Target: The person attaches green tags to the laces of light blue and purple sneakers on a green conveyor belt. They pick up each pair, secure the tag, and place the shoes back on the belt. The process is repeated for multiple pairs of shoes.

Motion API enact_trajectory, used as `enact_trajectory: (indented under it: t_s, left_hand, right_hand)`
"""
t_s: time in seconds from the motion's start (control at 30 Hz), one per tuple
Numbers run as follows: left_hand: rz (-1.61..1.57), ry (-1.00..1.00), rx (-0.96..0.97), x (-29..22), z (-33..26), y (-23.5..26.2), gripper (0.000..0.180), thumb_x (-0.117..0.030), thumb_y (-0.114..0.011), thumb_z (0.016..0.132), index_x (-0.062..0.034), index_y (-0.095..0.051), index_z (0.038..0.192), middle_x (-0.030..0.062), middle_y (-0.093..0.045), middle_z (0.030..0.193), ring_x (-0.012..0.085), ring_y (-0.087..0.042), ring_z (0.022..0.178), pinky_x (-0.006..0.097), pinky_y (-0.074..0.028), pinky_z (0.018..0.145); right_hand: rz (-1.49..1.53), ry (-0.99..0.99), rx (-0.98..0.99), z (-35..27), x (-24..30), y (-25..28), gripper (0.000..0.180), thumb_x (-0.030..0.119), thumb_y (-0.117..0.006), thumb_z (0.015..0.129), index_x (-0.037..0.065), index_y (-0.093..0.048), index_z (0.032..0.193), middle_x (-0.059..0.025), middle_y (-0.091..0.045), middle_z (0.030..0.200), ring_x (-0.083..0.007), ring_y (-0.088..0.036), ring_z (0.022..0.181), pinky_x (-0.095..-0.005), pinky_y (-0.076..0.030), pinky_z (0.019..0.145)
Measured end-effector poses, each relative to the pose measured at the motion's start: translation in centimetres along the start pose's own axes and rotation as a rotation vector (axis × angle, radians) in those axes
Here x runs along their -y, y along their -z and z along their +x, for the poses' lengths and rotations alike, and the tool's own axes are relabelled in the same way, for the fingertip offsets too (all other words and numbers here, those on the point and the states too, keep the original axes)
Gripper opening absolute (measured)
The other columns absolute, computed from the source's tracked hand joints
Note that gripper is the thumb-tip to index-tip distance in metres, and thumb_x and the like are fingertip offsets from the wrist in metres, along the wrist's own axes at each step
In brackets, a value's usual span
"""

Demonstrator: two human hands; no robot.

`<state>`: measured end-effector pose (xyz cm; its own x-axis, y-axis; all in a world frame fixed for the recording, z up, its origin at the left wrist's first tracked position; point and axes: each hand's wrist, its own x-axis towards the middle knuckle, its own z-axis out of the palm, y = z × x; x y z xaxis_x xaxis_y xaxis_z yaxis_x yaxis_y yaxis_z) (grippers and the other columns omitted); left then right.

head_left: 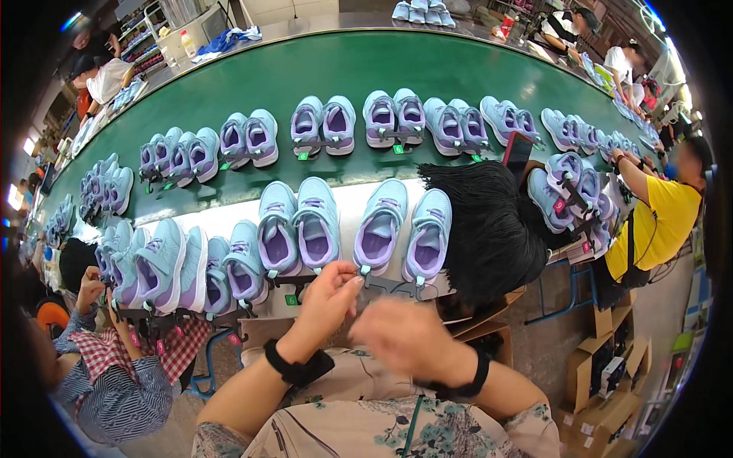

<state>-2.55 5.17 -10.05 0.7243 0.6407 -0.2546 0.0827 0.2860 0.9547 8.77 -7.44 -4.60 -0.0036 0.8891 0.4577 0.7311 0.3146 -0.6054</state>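
Observation:
In front of me a pair of light blue children's sneakers (381,223) with purple linings stands side by side, heels toward me. A black plastic shoe hanger (395,287) spans their heels at the pull loops. My left hand (327,299) is closed in a pinch beside the left shoe's heel loop; what sits between the fingertips is too small to make out. My right hand (405,336) hovers just below the hanger, its fingers smeared by motion. Left of this pair stands another sneaker pair (299,229) with a hanger and a green tag (291,300).
A thick bundle of black strands (485,229) lies to the right, beside a phone (518,153). Paired sneakers line the green conveyor belt (290,65). More sneakers (164,263) stand at left by a co-worker (122,389). Another co-worker (660,221) wears yellow; cardboard boxes (607,412) stand below.

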Motion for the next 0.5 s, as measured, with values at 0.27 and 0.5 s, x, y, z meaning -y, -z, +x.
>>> enact_trajectory:
  t_s: [0.27,0.5]
  left_hand:
    - [0.042,0.055,0.05,2.0,2.1,-0.4,0.022,-0.004,-0.054,0.089,-0.0007,-0.048,0.109,0.0058,-0.062,0.076,0.0068,-0.049,0.052,0.02,-0.036,0.046]
    - [0.033,0.062,0.038,1.8,1.7,-0.5,0.024,-0.006,-0.054,0.087,0.0029,-0.049,0.11,0.0042,-0.061,0.072,0.0072,-0.052,0.055,0.022,-0.04,0.047]
  right_hand:
    - [-0.426,-0.213,-0.114,1.2,-5.4,0.5,0.009,0.009,-0.062,0.074,0.005,-0.059,0.067,-0.0088,-0.054,0.069,-0.0279,-0.058,0.066,-0.0391,-0.046,0.056]
    - [-0.518,-0.233,-0.164,1.4,-5.6,-0.5,0.009,0.01,-0.064,0.071,0.006,-0.059,0.065,-0.0066,-0.054,0.065,-0.0254,-0.057,0.064,-0.0376,-0.039,0.059]
